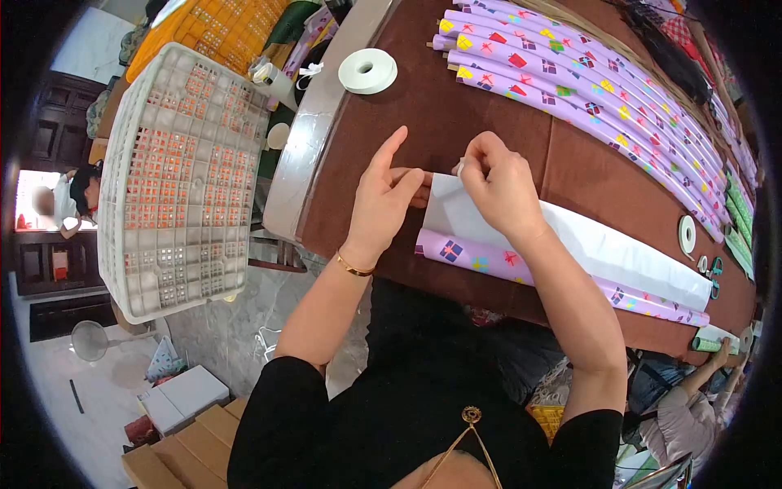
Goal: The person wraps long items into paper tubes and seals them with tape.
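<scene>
A sheet of wrapping paper (476, 253), lilac with printed gift shapes and white on its back, lies partly rolled on the brown-covered table. My left hand (383, 200) is at the sheet's left end, index finger stretched out and thumb apart from it. Its other fingers reach the paper's edge, partly hidden behind the thumb. Over the white side, my right hand (501, 187) is closed in a pinch on a small white piece (460, 168), too small to make out clearly. A white tape roll (367, 72) lies flat beyond my left hand.
Several rolled lilac papers (570, 77) lie along the table's far side. At the right are another tape roll (687, 235) and green-handled scissors (716, 278). A white plastic crate (183, 187) stands left of the table. Another person's hand (720, 355) works at the far right.
</scene>
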`<state>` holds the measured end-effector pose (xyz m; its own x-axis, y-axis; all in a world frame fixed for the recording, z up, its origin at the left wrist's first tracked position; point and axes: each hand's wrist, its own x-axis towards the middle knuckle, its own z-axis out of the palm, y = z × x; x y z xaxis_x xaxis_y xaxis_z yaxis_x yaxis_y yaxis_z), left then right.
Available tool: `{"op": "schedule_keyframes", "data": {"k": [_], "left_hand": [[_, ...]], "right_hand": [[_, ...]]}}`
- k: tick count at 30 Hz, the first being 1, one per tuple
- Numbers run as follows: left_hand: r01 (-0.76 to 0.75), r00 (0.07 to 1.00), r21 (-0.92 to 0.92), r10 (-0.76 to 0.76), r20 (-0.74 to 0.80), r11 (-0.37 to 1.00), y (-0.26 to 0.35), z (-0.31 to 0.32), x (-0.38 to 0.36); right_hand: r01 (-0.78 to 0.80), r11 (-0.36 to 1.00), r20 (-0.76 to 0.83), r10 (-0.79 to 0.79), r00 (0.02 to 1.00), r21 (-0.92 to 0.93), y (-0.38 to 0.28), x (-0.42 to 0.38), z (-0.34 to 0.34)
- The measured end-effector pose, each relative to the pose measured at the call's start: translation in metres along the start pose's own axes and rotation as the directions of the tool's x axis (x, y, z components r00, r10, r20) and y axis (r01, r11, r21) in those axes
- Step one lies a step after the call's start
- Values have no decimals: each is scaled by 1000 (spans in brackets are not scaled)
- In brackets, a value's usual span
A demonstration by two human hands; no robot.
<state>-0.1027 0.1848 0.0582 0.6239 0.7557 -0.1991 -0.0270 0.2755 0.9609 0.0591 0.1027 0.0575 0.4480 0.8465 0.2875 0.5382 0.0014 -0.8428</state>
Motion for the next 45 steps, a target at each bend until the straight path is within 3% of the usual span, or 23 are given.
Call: {"op": "schedule_keyframes", "data": {"k": [4, 6, 10, 12, 13, 19, 28, 30, 31, 33, 34, 36, 38, 40, 42, 44, 45], "left_hand": [[-35, 999, 47, 34, 10, 998, 2, 0, 4], [-126, 988, 261, 144, -50, 957, 6, 4, 3], [-54, 996, 202, 66, -52, 978, 5, -2, 9], [102, 995, 85, -102, 0, 991, 5, -4, 11], [105, 994, 87, -106, 0, 991, 5, -5, 11], [95, 995, 29, -96, 26, 995, 8, -3, 9], [-113, 994, 195, 113, 13, 974, -3, -1, 8], [-273, 955, 410, 295, 10, 870, -7, 1, 8], [-273, 956, 410, 295, 10, 870, -8, 3, 8], [-444, 853, 654, 512, 101, 613, -9, 11, 6], [-444, 854, 654, 511, 101, 613, -11, 12, 7], [-481, 783, 825, 568, 253, 296, -14, 13, 9], [-458, 803, 821, 555, 218, 341, -15, 14, 8], [-403, 874, 679, 479, 86, 613, -10, 14, 5], [-362, 885, 648, 466, 13, 670, -11, 15, -2], [-555, 595, 820, 756, 273, 140, -11, 11, -11], [-587, 650, 783, 697, 303, 207, -13, 14, -24]], "right_hand": [[-96, 995, 75, 96, 993, -3, -3, 1, -3], [-106, 994, 72, 106, 992, 9, -2, 0, -3], [-108, 994, 71, 106, 992, 32, -2, 1, -3], [-111, 993, 73, 108, 991, 38, -3, 1, -4], [-113, 993, 77, 110, 991, 38, -4, 1, -4], [-121, 993, 75, 119, 990, 15, -4, 3, -4], [-151, 988, 73, 149, 986, 15, -4, 3, -4], [-143, 990, 69, 142, 988, 12, -3, 3, -3], [-123, 992, 58, 122, 991, 21, -1, 2, -2], [-104, 994, 47, 102, 994, 30, 0, 1, -1], [-84, 996, 44, 83, 996, 10, 1, 1, 0], [-65, 998, 41, 66, 997, -11, 2, 0, 0], [-30, 997, -7, 29, 1000, -77, 4, 0, 0], [-9, 994, -22, 7, 1000, -112, 6, 2, -1], [4, 988, -40, -11, 999, -153, 9, 4, -1], [131, 957, -103, -162, 981, -257, 13, 6, 3], [151, 949, -121, -190, 974, -277, 12, 6, 3]]}}
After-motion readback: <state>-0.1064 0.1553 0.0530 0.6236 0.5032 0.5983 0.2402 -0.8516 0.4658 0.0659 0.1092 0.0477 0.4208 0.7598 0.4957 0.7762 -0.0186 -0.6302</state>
